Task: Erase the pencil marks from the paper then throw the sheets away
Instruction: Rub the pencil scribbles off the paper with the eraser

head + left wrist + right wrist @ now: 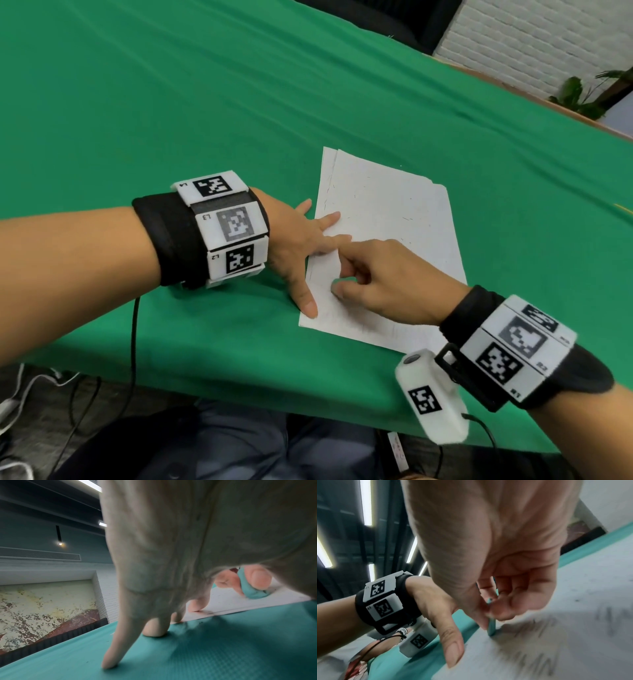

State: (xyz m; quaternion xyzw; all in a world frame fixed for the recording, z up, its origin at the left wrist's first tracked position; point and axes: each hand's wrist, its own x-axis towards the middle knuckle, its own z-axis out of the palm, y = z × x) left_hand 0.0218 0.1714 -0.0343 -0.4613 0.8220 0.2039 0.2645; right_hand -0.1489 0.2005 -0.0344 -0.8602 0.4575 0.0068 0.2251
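Observation:
A small stack of white sheets (394, 219) lies on the green tablecloth (205, 102). My left hand (298, 240) lies flat with its fingers spread, and thumb and fingertips press on the stack's left edge. My right hand (376, 274) pinches a small teal eraser (491, 627) between thumb and fingers, with its tip on the top sheet near the left edge. Grey pencil scribbles (530, 649) cover the paper (582, 588) beside the eraser. The left wrist view shows the eraser (248, 588) held upright on the sheet (240, 605).
The table's near edge (239, 394) runs just below my wrists, with cables (133, 342) and my lap under it. A thin yellow object (623, 209) lies at the far right. A white brick wall (531, 41) and a plant (575, 96) stand beyond the table.

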